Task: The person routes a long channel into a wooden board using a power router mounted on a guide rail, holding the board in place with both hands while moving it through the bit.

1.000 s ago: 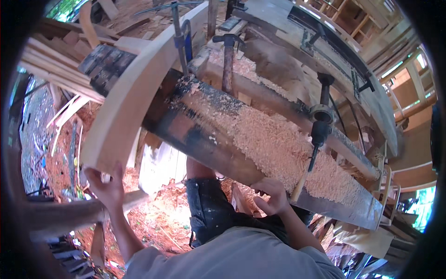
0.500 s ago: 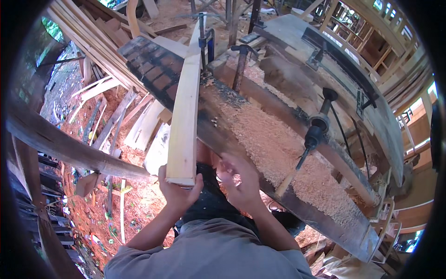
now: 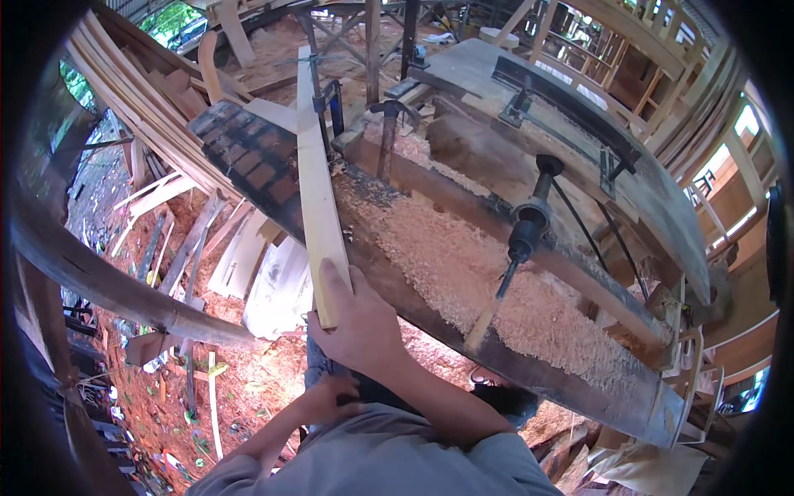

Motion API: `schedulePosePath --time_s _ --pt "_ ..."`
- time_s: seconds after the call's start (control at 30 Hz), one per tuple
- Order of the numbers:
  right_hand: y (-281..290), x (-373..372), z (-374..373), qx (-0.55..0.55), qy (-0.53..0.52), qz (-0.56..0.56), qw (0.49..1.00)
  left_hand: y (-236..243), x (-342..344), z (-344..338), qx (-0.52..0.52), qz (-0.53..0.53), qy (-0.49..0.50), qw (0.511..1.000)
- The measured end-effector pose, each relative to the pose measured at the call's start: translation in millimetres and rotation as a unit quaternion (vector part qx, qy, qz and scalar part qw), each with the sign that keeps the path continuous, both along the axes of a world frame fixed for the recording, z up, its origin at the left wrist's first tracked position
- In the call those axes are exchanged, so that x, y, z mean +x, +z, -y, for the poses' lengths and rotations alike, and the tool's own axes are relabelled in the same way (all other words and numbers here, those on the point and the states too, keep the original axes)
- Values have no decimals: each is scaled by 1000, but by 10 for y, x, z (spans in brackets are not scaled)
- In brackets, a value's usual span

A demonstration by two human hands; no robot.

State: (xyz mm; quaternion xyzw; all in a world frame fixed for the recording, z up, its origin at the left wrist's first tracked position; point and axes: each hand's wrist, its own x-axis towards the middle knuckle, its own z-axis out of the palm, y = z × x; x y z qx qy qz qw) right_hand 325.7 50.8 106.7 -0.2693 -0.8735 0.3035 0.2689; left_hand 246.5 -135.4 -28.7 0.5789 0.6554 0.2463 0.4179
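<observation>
A long pale wooden board (image 3: 321,202) slants away from me across the dark workbench (image 3: 380,269). My right hand (image 3: 360,318) is closed around its near end, fingers over the right edge. Lower down, close to my waist, my left hand (image 3: 327,401) is off the board; its fingers are blurred, and whether it holds anything is hidden. Beside the board's far part stands a clamp with a blue piece (image 3: 335,112). A hammer (image 3: 387,145) stands head up to the right of it.
Wood shavings (image 3: 447,256) cover much of the bench. A black tool (image 3: 527,231) lies there, by a metal shaft with a wooden handle (image 3: 480,329). Curved timber (image 3: 132,281) crosses at left, stacked planks (image 3: 124,99) behind. Offcuts (image 3: 240,256) litter the ground.
My right hand has moved left and taken hold of the board's near end. My left hand has let go and dropped toward my waist. The board now looks narrower, turned on its length.
</observation>
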Motion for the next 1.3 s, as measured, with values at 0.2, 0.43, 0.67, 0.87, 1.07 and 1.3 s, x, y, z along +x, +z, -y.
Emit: schedulePosePath --time_s 0.2,0.43,0.67,0.87,1.07,1.3 --pt "-348 -1 14 73 16 -13 997 1857 -143 -411 316 357 -237 847" --pt "-311 92 -160 54 5 -36 998 2826 307 -670 550 446 -327 626" --pt "-354 240 -213 27 1 -29 999 2879 566 -994 294 777 -400 388" --pt "-342 211 -187 36 10 -53 998 2873 617 -1045 269 771 -417 400" --pt "-365 184 -195 5 1 -15 1000 2893 491 -1123 316 738 -461 378" --pt "-240 212 -189 20 4 -38 999 2813 677 -839 679 422 -250 546"
